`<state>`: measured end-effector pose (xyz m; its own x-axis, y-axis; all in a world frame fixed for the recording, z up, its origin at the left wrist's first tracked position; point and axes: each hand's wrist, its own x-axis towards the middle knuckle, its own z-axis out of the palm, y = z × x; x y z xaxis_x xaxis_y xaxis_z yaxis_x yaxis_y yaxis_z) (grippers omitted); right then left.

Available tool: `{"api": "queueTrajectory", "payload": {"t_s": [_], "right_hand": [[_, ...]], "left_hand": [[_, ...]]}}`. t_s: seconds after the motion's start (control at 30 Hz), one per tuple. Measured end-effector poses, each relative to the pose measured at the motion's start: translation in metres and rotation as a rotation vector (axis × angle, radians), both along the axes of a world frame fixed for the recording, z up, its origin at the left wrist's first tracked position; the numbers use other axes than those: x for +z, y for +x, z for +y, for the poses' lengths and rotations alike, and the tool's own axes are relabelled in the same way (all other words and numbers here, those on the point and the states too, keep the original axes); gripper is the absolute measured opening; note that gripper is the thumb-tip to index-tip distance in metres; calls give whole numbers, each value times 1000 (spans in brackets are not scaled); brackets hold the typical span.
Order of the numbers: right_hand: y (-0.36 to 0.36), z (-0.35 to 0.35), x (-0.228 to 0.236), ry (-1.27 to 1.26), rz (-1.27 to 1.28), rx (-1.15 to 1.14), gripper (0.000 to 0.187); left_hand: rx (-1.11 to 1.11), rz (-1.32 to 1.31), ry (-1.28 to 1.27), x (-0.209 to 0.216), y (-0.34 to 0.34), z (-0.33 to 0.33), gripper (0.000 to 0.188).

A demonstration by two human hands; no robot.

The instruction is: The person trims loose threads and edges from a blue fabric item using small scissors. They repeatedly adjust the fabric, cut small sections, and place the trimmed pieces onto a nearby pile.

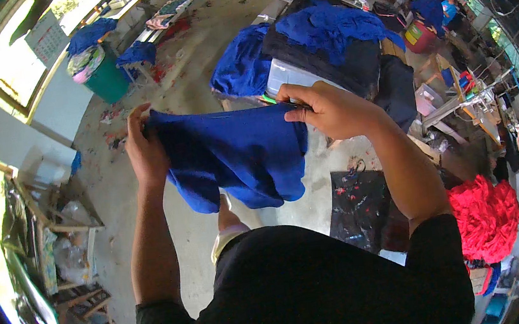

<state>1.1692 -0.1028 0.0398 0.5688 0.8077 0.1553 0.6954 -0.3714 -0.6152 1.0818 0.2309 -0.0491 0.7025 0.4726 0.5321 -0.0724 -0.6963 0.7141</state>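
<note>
Stretched between my two hands is a pair of blue shorts (233, 152), or a garment shaped much like them, hanging in soft folds. Its straight top edge runs nearly level from hand to hand. My left hand (147, 150) grips the upper left corner, with part of the fingers behind the cloth. At the other end, my right hand (324, 108) pinches the top edge between thumb and bent fingers. The lower hem hangs free above the floor, in front of one of my legs.
Blue cloth (337, 25) is heaped on a dark-covered table ahead, with another blue pile (242, 61) beside it. A green bin (106, 77) of fabric stands far left. At right are a red cloth heap (485, 218) and a black floor sheet (360, 211).
</note>
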Motion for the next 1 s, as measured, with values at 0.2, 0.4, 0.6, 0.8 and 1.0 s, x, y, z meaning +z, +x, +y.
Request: {"api": "queueTrajectory", "payload": {"t_s": [0.2,0.4,0.6,0.8,1.0], "right_hand": [[98,65,-3,64,191,-375,43],[183,118,17,-2,242,-603,51],[291,115,-11,-82,231,-457,44],[419,116,-10,87,134,-396,53],[612,138,14,61,-306,-713,39]], "left_hand": [[-89,3,-9,25,175,107,21],[-442,129,114,84,320,164,25],[-352,-42,705,139,454,176,14],[-362,194,741,201,585,218,22],[-312,-5,748,162,783,247,21]]}}
